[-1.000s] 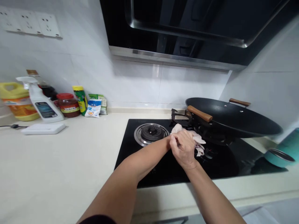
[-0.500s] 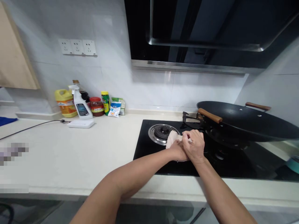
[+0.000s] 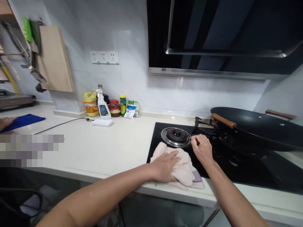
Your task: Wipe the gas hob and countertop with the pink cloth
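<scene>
My left hand (image 3: 165,167) lies flat with its fingers spread on a pale pink towel (image 3: 187,167). The towel is bunched over the front left corner of the black glass cooktop (image 3: 246,173) and reaches onto the counter's front edge. My right hand (image 3: 203,147) is closed, thumb against curled fingers, just right of the left burner (image 3: 176,136). Whatever it may hold is hidden. The burner has a round metal ring and no pan support over it.
A large black wok (image 3: 255,126) with wooden handles sits on the right burner; a black pan support (image 3: 204,124) lies beside it. A spray bottle (image 3: 103,105), jars and packets line the wall. Another person's hand (image 3: 7,122) rests by a blue cloth (image 3: 26,121) at far left.
My left hand has come away from beside my right hand, towards the front left, with the towel now spread out under it. My right hand stays closed near the burner. The view has turned left.
</scene>
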Demonstrator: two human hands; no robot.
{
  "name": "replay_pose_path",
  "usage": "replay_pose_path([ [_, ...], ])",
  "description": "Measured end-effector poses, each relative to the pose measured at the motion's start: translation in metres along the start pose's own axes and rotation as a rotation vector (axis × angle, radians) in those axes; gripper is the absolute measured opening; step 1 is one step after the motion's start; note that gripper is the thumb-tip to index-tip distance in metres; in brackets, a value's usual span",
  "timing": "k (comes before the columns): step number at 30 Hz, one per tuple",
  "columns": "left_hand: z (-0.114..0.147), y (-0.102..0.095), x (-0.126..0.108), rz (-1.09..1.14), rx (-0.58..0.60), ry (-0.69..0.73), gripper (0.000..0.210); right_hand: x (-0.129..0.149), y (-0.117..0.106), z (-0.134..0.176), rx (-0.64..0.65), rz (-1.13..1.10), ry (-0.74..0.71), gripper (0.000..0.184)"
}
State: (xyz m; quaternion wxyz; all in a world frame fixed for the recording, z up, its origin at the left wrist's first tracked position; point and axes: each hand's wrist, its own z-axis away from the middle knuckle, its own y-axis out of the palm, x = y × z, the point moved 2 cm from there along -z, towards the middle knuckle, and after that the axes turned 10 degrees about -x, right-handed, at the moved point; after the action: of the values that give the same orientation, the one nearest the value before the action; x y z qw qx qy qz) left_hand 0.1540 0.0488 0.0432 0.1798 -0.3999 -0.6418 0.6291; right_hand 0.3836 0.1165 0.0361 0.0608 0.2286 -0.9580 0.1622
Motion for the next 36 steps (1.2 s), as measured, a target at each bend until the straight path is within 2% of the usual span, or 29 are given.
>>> replay_pose_path([
  [5, 0.028, -0.02, 0.025, -0.137, -0.018, -0.135, 0.08, 0.001, 0.005, 0.006, 0.062, -0.023, -0.013, 0.022],
  [10, 0.027, -0.02, 0.051, -0.074, 0.012, -0.283, 0.09, 0.01, 0.01, 0.01, 0.124, -0.061, -0.032, 0.023],
  [14, 0.004, -0.017, 0.078, -0.061, 0.011, -0.369, 0.093, 0.015, 0.013, 0.012, 0.16, -0.104, -0.037, 0.023],
  [18, -0.027, -0.018, 0.106, -0.077, -0.037, -0.424, 0.095, 0.017, 0.016, 0.014, 0.217, -0.124, -0.036, 0.024],
  [25, -0.072, -0.019, 0.152, -0.08, -0.095, -0.482, 0.095, 0.021, 0.019, 0.017, 0.282, -0.14, -0.049, 0.024],
  [36, -0.125, -0.025, 0.214, -0.082, -0.154, -0.52, 0.076, 0.025, 0.019, 0.022, 0.344, -0.164, -0.056, 0.024],
])
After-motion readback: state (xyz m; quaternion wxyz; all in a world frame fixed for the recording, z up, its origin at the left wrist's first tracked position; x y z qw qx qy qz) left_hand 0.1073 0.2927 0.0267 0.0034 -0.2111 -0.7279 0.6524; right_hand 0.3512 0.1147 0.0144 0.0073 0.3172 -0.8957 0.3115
